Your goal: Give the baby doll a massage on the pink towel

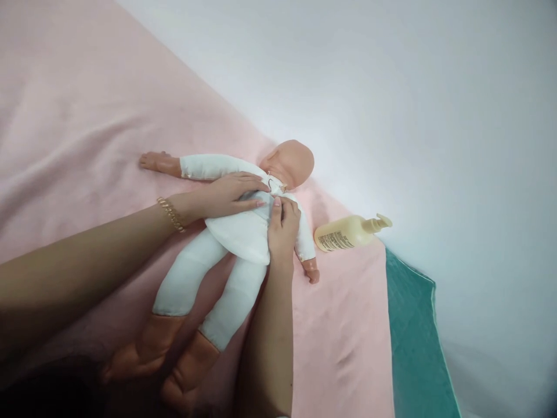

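Note:
A baby doll (237, 238) with a white cloth body and tan plastic head, hands and feet lies stretched out on a pink cloth. Across its upper body rests my left hand (232, 195), fingers extended and flat on the white fabric just below the neck. My right hand (285, 226) is at the other side of the chest, its fingers curled against the cloth body and the thumb pointing toward the neck. Between the two hands a patch of the doll's chest shows. The doll's smooth head (292, 162) is turned away from my hands.
A pale yellow pump bottle (343, 233) lies tilted on the pink cloth (339, 325), close to the doll's arm on the right. A green surface (413, 331) shows past the cloth's right edge. Behind is a plain white wall (391, 104).

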The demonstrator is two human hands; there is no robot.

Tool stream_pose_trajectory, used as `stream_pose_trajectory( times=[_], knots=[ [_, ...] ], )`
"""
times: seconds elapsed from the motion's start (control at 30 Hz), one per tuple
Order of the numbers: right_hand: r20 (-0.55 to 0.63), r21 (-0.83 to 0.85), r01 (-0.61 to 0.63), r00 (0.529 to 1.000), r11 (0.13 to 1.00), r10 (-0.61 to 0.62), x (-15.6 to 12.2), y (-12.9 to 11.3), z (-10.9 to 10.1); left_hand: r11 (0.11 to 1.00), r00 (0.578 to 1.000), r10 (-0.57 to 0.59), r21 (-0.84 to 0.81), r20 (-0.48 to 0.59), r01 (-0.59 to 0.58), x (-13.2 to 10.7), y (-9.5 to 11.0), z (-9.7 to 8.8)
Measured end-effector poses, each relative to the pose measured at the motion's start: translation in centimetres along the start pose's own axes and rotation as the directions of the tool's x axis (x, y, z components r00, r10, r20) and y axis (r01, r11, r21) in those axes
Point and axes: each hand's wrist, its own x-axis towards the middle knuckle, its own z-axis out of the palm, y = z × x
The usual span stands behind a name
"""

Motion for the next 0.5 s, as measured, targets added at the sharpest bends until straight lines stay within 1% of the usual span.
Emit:
stream_pose_trajectory(
  times=[0.1, 0.2, 0.37, 0.43, 0.5],
  knots=[
    [-0.017, 0.004, 0.019, 1.0, 1.0, -0.019, -0.06, -0.03, -0.03, 1.0, 0.999, 0.017, -0.008, -0.027, -0.017, -0.1, 0.12, 0.05],
    [0.002, -0.017, 0.025, 1.0, 1.0, -0.025, -0.14, -0.02, -0.07, 1.0, 0.999, 0.002, -0.014, -0.049, -0.002, -0.19, 0.24, 0.14],
    [0.059, -0.072, -0.008, 0.998, 0.997, 0.012, -0.11, 0.56, 0.26, 1.0, 0.999, -0.029, -0.004, -0.015, 0.029, -0.08, 0.29, 0.18],
    [0.064, -0.073, -0.016, 0.998, 0.997, 0.02, 0.06, 0.74, 0.4, 0.999, 0.999, -0.033, 0.001, -0.015, 0.033, -0.03, 0.33, 0.18],
    [0.053, -0.052, -0.022, 0.998, 0.998, 0.025, 0.19, 0.34, 0.17, 0.999, 0.999, -0.037, 0.002, -0.023, 0.037, -0.04, 0.43, 0.14]
  ],
)
